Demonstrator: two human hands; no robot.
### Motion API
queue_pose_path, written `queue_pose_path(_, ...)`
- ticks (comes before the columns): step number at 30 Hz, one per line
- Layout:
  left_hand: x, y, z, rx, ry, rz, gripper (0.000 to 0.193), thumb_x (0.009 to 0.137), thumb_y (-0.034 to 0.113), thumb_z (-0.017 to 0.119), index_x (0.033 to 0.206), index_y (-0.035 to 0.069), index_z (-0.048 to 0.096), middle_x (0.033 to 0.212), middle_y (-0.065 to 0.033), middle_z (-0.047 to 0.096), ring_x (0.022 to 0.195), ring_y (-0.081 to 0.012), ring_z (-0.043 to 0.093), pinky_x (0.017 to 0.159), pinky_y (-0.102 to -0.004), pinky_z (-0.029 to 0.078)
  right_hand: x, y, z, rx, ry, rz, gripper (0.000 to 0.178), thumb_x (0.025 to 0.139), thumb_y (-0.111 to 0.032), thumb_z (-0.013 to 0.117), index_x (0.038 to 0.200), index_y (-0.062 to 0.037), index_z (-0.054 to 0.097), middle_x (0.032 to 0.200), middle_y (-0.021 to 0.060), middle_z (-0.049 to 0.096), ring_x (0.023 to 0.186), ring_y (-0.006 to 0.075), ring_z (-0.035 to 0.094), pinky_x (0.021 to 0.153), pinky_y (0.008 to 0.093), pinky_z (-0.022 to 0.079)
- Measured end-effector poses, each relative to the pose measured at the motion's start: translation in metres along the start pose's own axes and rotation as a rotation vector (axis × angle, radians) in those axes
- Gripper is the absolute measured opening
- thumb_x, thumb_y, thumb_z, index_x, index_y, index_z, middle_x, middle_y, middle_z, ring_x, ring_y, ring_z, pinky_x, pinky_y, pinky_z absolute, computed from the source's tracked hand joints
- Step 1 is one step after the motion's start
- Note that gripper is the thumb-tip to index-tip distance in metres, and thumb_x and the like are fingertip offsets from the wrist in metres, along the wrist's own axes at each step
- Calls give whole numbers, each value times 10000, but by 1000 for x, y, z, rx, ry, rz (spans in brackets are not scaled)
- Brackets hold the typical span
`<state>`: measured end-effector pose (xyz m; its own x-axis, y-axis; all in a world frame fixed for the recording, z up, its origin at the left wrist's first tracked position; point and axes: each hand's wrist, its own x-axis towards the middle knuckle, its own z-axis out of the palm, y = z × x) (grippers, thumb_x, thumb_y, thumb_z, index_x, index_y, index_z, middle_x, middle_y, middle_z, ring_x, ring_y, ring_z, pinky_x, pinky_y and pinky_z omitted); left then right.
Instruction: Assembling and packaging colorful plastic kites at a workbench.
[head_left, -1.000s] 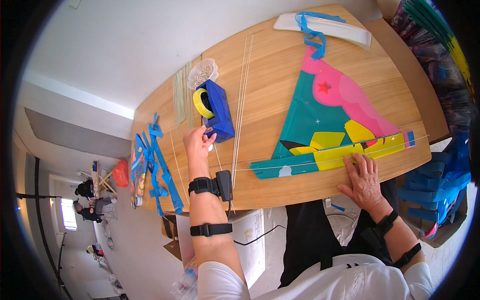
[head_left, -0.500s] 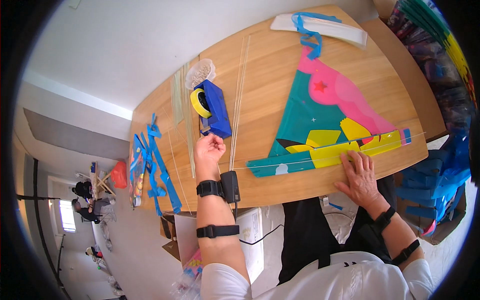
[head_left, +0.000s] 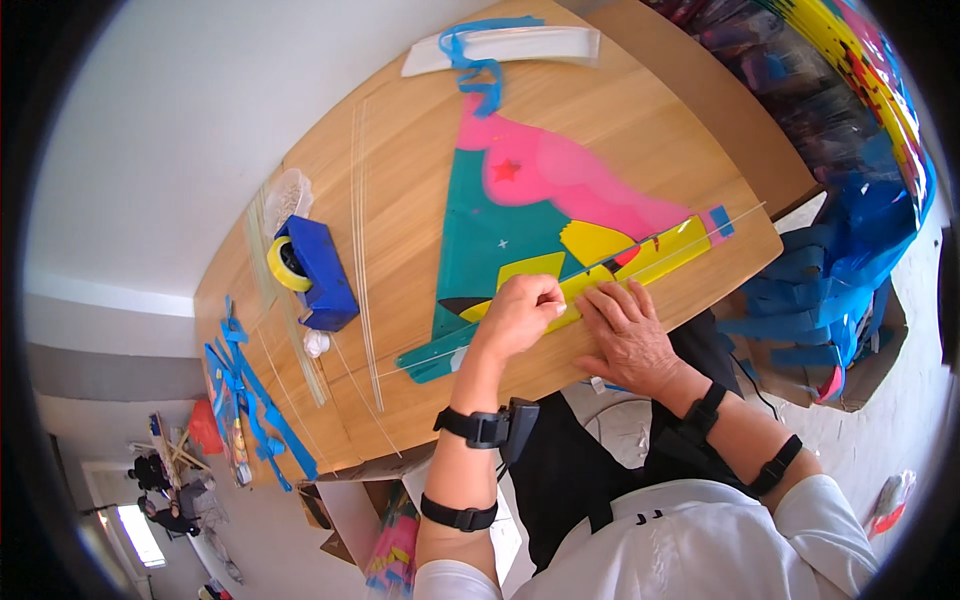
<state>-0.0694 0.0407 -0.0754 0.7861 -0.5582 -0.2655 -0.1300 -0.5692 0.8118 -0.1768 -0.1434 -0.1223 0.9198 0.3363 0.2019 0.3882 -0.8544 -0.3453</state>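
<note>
A triangular kite sheet (head_left: 505, 215) in teal, pink and yellow plastic lies on the wooden table. Its near edge is folded over, and a long thin rod (head_left: 742, 212) runs along that fold, sticking out past the right corner. My left hand (head_left: 522, 315) is just above the middle of the fold with its fingers pinched together; whatever is between them is too small to make out. Close beside it, my right hand (head_left: 625, 338) lies flat on the yellow part of the fold, fingers spread. It holds nothing.
A blue tape dispenser (head_left: 333, 275) with a yellow roll stands left of the kite, near a clear bowl (head_left: 290, 192) of small pieces. Thin rods (head_left: 362, 250) and blue ribbons (head_left: 262, 405) lie on the table. White strips (head_left: 530, 46) rest at the far edge. Blue material (head_left: 800, 300) fills a box at right.
My left hand has moved right, from the tape dispenser to the kite's folded edge. My right hand stays flat on the fold. The whole view has shifted, so the table sits further left.
</note>
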Motion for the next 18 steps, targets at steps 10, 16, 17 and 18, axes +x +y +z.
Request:
queue_pose_path(10, 23, -5, 28, 283, 108, -51, 62, 772, 97, 662, 758, 37, 653, 797, -180, 669, 771, -365, 651, 674, -454, 498, -4, 12, 7, 245, 182, 53, 562, 795, -104, 677, 1300, 25, 465, 1294, 195, 544, 1270, 378, 486, 1107, 478, 373)
queue_pose_path(16, 23, -5, 40, 505, 275, -18, 190, 758, 165, 745, 777, 8, 640, 796, -207, 674, 777, -383, 661, 680, -463, 508, 1, 12, 3, 136, 186, -76, 488, 797, -100, 647, 1258, 11, 532, 1278, 152, 554, 1245, 344, 496, 1103, 468, 381)
queue_pose_path(17, 22, -6, 41, 543, 290, -75, 231, 747, 191, 764, 797, 6, 636, 811, -209, 676, 789, -393, 659, 686, -471, 507, 2, 11, 5, 113, 191, -76, 474, 792, -109, 647, 1242, 6, 551, 1261, 146, 556, 1233, 334, 498, 1096, 464, 385)
queue_pose_path(18, 21, 3, 39, 580, 304, -129, 274, 736, 217, 783, 817, 3, 632, 825, -212, 679, 802, -402, 657, 692, -478, 506, 2, 11, 6, 88, 197, -74, 461, 788, -118, 646, 1227, 1, 570, 1243, 140, 558, 1221, 324, 500, 1088, 459, 390)
